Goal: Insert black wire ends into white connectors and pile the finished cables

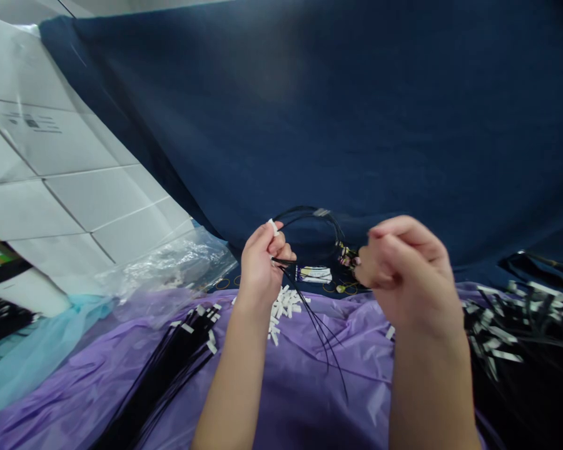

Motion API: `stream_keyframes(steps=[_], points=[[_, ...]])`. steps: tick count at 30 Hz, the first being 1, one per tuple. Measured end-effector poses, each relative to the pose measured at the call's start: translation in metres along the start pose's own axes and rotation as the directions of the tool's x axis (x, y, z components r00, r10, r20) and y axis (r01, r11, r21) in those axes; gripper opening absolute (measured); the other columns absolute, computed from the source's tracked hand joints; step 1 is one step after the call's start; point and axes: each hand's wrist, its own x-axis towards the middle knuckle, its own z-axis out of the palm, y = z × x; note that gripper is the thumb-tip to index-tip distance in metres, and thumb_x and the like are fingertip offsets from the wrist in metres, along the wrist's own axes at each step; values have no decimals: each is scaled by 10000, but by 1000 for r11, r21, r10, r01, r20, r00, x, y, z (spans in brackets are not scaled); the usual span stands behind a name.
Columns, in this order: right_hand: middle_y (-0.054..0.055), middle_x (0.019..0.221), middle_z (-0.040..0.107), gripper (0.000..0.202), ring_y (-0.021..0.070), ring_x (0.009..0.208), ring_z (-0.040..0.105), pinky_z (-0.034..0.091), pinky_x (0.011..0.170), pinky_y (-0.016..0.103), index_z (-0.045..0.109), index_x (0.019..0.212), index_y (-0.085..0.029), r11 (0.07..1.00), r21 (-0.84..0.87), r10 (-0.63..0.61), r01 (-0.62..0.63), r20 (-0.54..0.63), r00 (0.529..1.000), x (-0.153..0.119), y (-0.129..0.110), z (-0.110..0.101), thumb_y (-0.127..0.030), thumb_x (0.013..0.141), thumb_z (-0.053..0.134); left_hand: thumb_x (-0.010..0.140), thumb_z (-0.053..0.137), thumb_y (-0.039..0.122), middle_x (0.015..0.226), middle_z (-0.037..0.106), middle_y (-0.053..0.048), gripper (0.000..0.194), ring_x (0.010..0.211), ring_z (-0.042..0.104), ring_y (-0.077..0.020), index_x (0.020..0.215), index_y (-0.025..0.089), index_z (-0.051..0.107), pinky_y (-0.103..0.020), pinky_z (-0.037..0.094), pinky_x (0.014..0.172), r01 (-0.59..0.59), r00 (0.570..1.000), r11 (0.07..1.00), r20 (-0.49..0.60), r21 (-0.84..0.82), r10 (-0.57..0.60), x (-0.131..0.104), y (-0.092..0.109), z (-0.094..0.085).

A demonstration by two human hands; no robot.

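My left hand [265, 256] is closed around several thin black cords [316, 312], whose loose ends hang down to the right. A small white tag [274, 227] sticks out between its thumb and forefinger. From this hand the cords arch up and right, with a pale band [321, 212] on the arch, towards small pink and yellow pieces [347, 256]. Those pieces lie beside my right hand [403, 262], whose fingers are curled closed; what they hold, if anything, is hidden. Below the left hand, a pile of white tags [286, 306] lies on purple plastic [328, 381].
Tagged black cord bundles lie at the left [169, 356] and right [520, 350]. Clear plastic [182, 262] sits by white boxes [98, 194]. A dark blue cloth [356, 112] hangs behind. A small packet [314, 274] lies beyond the tags.
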Motion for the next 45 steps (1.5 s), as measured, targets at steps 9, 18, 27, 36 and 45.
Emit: stream_keyframes(steps=[9, 18, 27, 36, 45], points=[[-68, 528, 349, 124, 59, 474, 304, 242, 409, 190, 673, 754, -153, 830, -554, -13, -71, -147, 989, 6, 20, 16, -263, 809, 659, 907, 534, 252, 514, 264, 81, 145, 394, 261, -41, 814, 151, 578, -178, 275, 442, -81, 980, 983, 193, 163, 49, -10, -2, 2], [-70, 526, 310, 129, 61, 467, 292, 238, 411, 194, 658, 747, -160, 774, -632, -110, -21, -168, 980, 4, 19, 15, -264, 820, 634, 922, 499, 243, 506, 229, 84, 171, 385, 248, -46, 805, 153, 585, -192, 285, 450, -67, 973, 989, 227, 130, 36, -14, 2, 3], [-73, 524, 297, 124, 67, 471, 286, 235, 425, 211, 668, 772, -166, 724, -688, -146, 49, -84, 986, 4, 22, 11, -258, 837, 618, 930, 480, 226, 482, 245, 87, 186, 370, 253, -44, 813, 139, 595, -197, 286, 444, -35, 981, 993, 191, 109, 14, -15, 3, 4], [-66, 538, 368, 96, 72, 487, 317, 269, 456, 220, 641, 794, -177, 656, -746, -130, 116, 40, 991, 3, 17, 7, -224, 861, 590, 921, 512, 251, 490, 245, 89, 180, 368, 261, -40, 804, 141, 592, -189, 288, 439, -9, 981, 993, 194, 114, -13, -14, 3, 3], [-62, 558, 393, 92, 70, 491, 329, 264, 438, 212, 627, 785, -184, 698, -711, -41, 85, 79, 996, 2, 16, 8, -228, 857, 591, 930, 474, 210, 487, 228, 87, 193, 366, 245, -45, 799, 139, 597, -195, 290, 435, 43, 982, 997, 182, 70, -55, -13, 4, 3]])
